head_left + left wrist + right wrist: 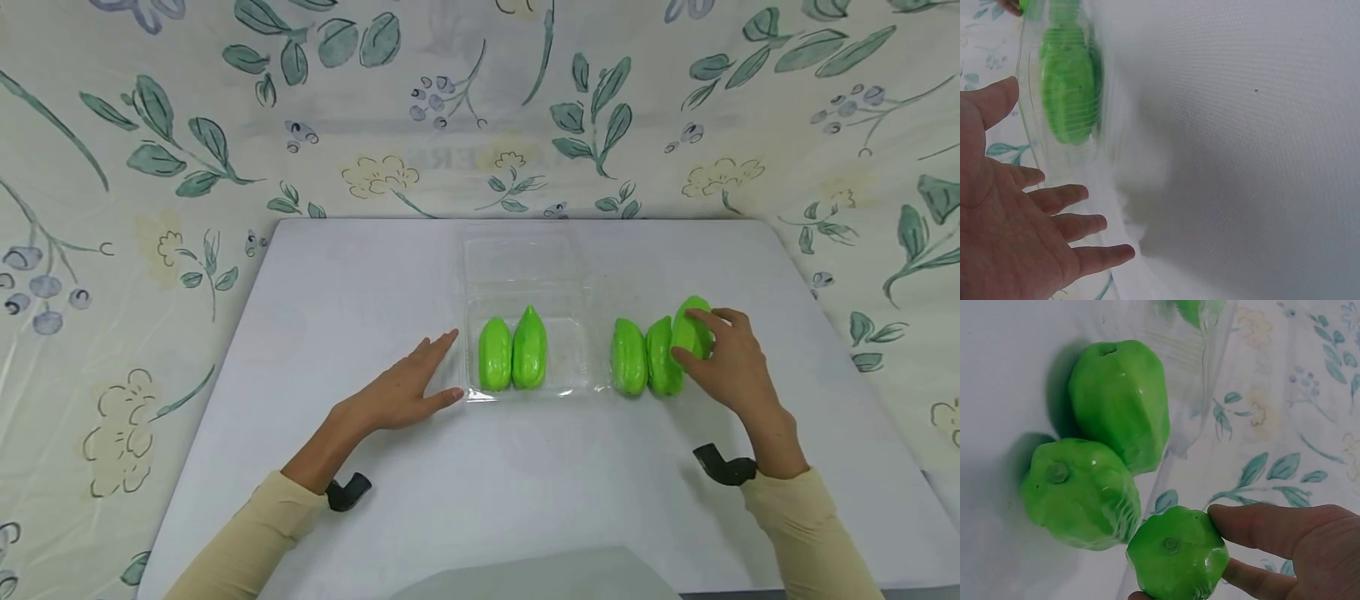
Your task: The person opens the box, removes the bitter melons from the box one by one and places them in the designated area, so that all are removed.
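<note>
In the head view a clear plastic clamshell box [573, 358] lies with its lid laid back. Two glossy green ridged fruits [494, 354] sit side by side in its left half, one with a pointed tip. My left hand [401, 392] is spread at the box's left edge and holds nothing; the left wrist view shows its fingers [1094, 257] apart. To the right of the box, my right hand [731, 362] pinches another green ridged fruit [1179, 553] between thumb and fingers. Close beside it, two more such fruits [628, 357] lie on the table.
The white table [360, 292] reaches back to a floral-patterned cloth [450, 108]. The box's raised lid [521, 254] lies on the far side of its tray. A pale grey shape [540, 575] shows at the near edge. Black bands [348, 492] stick out at both wrists.
</note>
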Demonstrator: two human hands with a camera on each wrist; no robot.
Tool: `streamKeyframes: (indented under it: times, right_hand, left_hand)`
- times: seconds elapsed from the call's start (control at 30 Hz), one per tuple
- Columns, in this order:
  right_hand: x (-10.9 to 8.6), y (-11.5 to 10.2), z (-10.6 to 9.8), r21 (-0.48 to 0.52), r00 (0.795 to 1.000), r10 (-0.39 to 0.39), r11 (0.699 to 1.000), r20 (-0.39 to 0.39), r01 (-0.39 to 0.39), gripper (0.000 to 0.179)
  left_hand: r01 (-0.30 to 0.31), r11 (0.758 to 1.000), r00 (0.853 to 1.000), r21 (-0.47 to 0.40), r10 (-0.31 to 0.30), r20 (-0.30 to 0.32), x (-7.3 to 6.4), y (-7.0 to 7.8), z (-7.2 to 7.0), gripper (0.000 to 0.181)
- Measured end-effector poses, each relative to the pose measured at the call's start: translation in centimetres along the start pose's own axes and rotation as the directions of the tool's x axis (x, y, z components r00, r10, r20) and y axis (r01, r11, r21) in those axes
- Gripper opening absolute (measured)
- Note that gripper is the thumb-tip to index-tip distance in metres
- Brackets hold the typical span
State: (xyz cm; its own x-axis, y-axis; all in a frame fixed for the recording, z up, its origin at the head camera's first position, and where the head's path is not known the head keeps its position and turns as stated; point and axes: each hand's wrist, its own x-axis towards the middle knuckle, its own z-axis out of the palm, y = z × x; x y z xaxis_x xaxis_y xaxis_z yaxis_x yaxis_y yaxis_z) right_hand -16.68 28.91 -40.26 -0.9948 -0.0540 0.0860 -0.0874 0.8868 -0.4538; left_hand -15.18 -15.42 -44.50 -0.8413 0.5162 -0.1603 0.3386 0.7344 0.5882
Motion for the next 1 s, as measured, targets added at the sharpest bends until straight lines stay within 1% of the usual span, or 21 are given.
streamKeyframes:
  times: [0.4, 0.7, 1.0]
  right_hand:
    - [0.1, 1.3, 0.4, -0.009, 0.998, 0.063, 0.998, 0.014, -0.063, 0.058]
    - [0.4, 2.3, 1.1, -0.006, 0.992, 0.114, 0.994, 0.055, -0.114, 0.059]
    - [0.5, 2.9, 1.5, -0.013, 0.988, 0.131, 0.991, 0.083, -0.130, 0.059]
  left_hand:
    - [0.012, 1.000, 1.000, 0.008, -0.012, 0.001, 0.0, 0.0, 0.1, 0.086]
    - [0.012, 1.000, 1.000, 0.001, -0.012, 0.002, -0.1, -0.1, 0.1, 0.086]
    - [0.015, 1.000, 1.000, -0.003, -0.015, 0.006, -0.1, -0.3, 0.2, 0.087]
